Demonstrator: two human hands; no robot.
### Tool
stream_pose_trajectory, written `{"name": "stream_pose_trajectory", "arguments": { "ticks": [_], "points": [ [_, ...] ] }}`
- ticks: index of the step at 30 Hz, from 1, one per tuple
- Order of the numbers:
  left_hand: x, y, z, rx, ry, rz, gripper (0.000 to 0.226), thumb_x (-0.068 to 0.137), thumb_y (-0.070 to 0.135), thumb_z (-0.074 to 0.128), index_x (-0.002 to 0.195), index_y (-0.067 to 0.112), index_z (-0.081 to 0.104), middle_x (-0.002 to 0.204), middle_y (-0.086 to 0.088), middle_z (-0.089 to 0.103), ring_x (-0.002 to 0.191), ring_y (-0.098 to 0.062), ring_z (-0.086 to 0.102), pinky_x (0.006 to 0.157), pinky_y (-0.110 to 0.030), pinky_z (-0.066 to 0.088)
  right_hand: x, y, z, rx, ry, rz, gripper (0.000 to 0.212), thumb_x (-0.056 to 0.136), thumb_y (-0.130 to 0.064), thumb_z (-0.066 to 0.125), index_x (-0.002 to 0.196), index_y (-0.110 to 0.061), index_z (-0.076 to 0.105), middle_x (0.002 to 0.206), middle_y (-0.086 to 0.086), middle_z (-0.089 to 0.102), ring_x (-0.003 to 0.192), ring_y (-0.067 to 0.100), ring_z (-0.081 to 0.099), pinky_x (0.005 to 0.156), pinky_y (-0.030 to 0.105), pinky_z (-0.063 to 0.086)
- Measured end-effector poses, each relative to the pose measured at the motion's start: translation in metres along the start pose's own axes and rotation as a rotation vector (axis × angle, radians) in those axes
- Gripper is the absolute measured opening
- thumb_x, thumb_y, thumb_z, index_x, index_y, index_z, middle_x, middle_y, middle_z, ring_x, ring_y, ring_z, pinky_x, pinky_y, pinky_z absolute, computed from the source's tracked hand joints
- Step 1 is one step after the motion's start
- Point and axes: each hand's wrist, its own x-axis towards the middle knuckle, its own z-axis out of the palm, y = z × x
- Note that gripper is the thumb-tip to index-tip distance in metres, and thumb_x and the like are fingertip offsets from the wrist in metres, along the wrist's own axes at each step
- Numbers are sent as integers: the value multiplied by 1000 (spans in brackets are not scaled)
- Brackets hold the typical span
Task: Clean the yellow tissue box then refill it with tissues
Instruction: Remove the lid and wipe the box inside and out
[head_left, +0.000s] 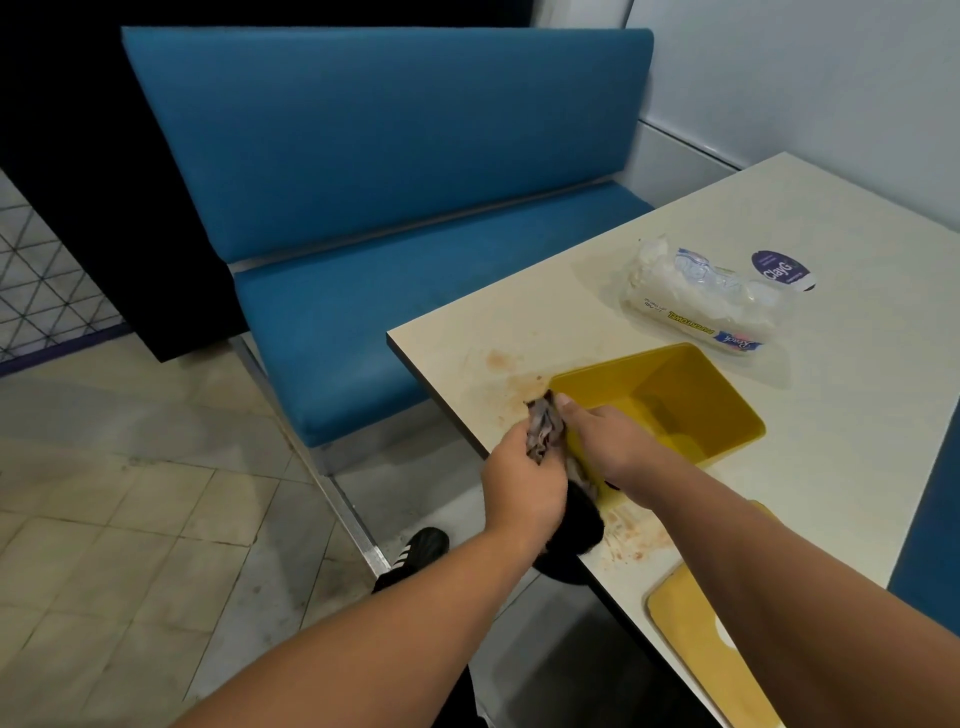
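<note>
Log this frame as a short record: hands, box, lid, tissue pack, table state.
left hand: grips a crumpled cloth against the box's near-left wall
right hand: holds the box's near rim
box: yellow, open, empty, on the table near its left edge
lid: yellow, flat on the table, nearer the camera
tissue pack: clear wrap, lying behind the box
table state: brownish smears around the box

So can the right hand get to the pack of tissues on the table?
Probably yes. Bare table lies between the right hand and the tissue pack, which sits just past the yellow box. But the hand grips the box's edge now, so it must let go first.
</note>
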Motion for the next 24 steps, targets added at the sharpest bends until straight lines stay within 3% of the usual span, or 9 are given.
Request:
{"name": "stream_pose_trajectory", "arguments": {
  "ticks": [3,6,10,12,16,18,21,22,24],
  "points": [
    [12,-4,-2,124,21,-62,16,91,15,54,102,19,66,89,1,68,85,-21,63,66,-28,46,-5,-1,-1,-17,7,-13,53,99,-56,33,66,-16,21,54,-3,17,43,13,17,50,29,15],
    [28,20,-8,180,113,-34,14,92,14,53,98,17,66,85,5,61,79,-14,55,65,-24,38,-4,-1,0,-11,13,-21,52,99,-56,33,65,-19,20,52,-3,18,43,13,18,50,28,16],
    [-4,16,-2,46,-4,-21,12,92,17,58,99,24,63,90,5,68,84,-14,63,72,-29,52,-2,-1,0,-13,8,-22,55,98,-58,34,66,-13,35,52,1,29,45,15,27,52,29,20],
    [-16,4,-5,110,-88,-25,15,90,17,59,102,21,65,90,2,69,85,-17,64,71,-30,52,-5,-4,0,-38,10,-16,54,99,-57,33,66,-14,30,53,-1,24,46,15,23,51,29,18],
    [-11,2,-27,185,-81,-44,16,86,15,62,93,28,66,85,2,70,83,-20,66,75,-37,56,-13,-9,-3,-98,7,-25,55,101,-55,30,64,-15,25,57,1,25,50,16,25,51,29,19],
    [-9,7,-39,172,-40,-63,13,84,18,62,89,29,67,81,0,71,78,-22,68,75,-41,58,-13,-12,-6,-42,1,21,56,100,-53,38,63,-11,34,61,7,36,53,19,36,49,28,28],
    [-8,19,-56,211,7,-12,12,90,16,61,96,23,69,81,4,69,73,-9,64,65,-23,52,-8,-19,-15,167,-2,132,44,93,-47,55,98,-3,59,100,16,63,81,30,63,61,35,54],
    [-6,24,-62,220,21,10,11,91,16,61,98,21,68,79,6,67,68,-1,61,58,-15,47,-8,-22,-20,220,14,161,45,92,-46,57,106,-3,56,108,17,62,90,34,64,69,40,56],
    [-2,28,-72,204,21,33,9,93,15,59,94,20,66,73,10,64,55,7,57,48,-7,40,-5,-28,-26,272,91,199,47,91,-51,54,106,-8,48,102,16,61,91,36,64,76,45,58]
  ]
}}
